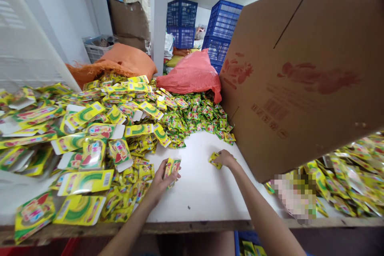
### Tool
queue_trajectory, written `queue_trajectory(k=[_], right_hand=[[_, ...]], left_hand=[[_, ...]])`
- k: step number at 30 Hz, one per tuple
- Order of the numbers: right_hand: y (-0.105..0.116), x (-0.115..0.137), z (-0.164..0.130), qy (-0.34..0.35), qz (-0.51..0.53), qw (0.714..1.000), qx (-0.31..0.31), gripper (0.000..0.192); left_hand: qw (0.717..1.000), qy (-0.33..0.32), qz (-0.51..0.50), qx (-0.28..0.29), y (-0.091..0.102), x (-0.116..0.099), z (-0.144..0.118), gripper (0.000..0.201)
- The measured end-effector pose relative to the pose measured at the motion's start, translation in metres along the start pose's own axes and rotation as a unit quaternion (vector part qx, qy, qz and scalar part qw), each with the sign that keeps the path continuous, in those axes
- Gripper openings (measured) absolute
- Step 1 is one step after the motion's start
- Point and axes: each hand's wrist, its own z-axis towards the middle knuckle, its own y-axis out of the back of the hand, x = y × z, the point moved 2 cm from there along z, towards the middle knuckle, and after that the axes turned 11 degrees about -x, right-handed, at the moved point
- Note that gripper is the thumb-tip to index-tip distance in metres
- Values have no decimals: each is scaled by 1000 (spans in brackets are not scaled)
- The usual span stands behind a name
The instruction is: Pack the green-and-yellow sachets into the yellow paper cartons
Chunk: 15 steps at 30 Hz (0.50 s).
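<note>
Gripping one carton point(169, 165) in left fingers point(172, 179), right fingers point(221, 158) clamped on sachets point(213, 157), number unclear, both left of one box point(264, 88)

On the surface point(195, 204), a heap of boxes point(94, 154) lay left of a pile of sachets point(195, 116) — a sack point(192, 73) behind the sachets, a carton point(300, 108) to their right — and stacked crates point(223, 20) stood farther back.

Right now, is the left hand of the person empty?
No, the left hand is holding a small yellow-and-green printed carton.
</note>
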Motion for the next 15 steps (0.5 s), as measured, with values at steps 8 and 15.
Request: queue_trajectory(k=[8, 15], right_hand=[[10, 14, -71, 134, -28, 990, 37, 22], [13, 80, -121, 180, 252, 941, 139, 24]], left_hand=[[998, 33, 26, 42, -2, 5, -1, 38], [990, 61, 36, 121, -8, 11, -4, 40]])
